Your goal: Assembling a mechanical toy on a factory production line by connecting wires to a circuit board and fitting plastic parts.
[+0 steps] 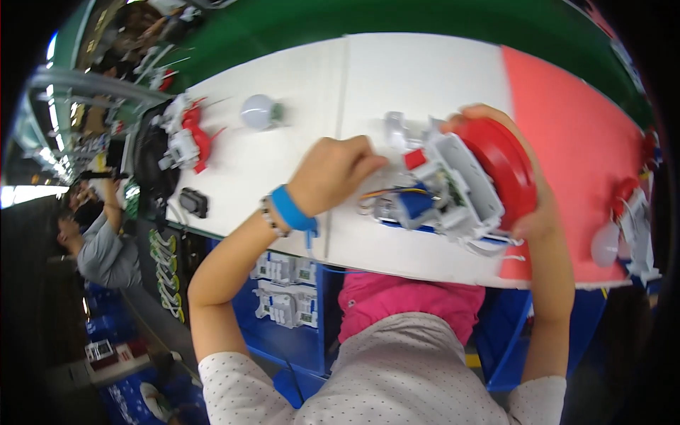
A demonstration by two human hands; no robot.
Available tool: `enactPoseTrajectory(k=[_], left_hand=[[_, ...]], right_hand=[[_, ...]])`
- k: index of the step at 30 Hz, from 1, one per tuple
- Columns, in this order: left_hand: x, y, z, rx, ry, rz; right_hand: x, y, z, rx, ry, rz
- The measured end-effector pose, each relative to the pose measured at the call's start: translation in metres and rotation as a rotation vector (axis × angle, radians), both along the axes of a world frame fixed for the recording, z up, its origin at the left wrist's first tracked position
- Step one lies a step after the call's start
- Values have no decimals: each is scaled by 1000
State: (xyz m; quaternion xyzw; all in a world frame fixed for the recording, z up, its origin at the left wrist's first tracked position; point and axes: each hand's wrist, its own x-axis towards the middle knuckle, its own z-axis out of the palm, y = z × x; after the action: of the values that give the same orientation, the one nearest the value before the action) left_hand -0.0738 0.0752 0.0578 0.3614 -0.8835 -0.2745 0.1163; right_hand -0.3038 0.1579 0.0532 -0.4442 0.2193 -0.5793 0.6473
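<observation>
My right hand is wrapped round a large red round part, fingers over its top and thumb at its lower edge. Joined to it is an opened white plastic housing, tilted above the white table, with a circuit board, a blue part and loose coloured wires showing. To the left of the housing is my left hand, its fingers curled and thumb pressed in; what they hold, if anything, is hidden. A blue band with a cord circles my left wrist. A clear plastic piece lies just beyond the housing.
A white dome with a green board lies on the table, with red and white assemblies and a small black object farther left. Another assembly stands at the right edge. Blue bins hold white parts below. A co-worker sits at left.
</observation>
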Motion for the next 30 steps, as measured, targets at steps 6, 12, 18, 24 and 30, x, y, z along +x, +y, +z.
enactPoseTrajectory(k=[6,12,18,24,30], left_hand=[[3,4,1,174,187,-126],[2,10,14,283,264,-133],[-3,4,28,297,12,-139],[-12,3,39,138,-92,-246],[-18,-4,39,112,-44,-340]], right_hand=[[-1,4,0,2,78,-52],[-1,-2,2,-44,37,-11],[-7,-6,-4,-88,191,11],[-5,-3,-6,-67,186,10],[-6,-1,-4,-100,199,31]])
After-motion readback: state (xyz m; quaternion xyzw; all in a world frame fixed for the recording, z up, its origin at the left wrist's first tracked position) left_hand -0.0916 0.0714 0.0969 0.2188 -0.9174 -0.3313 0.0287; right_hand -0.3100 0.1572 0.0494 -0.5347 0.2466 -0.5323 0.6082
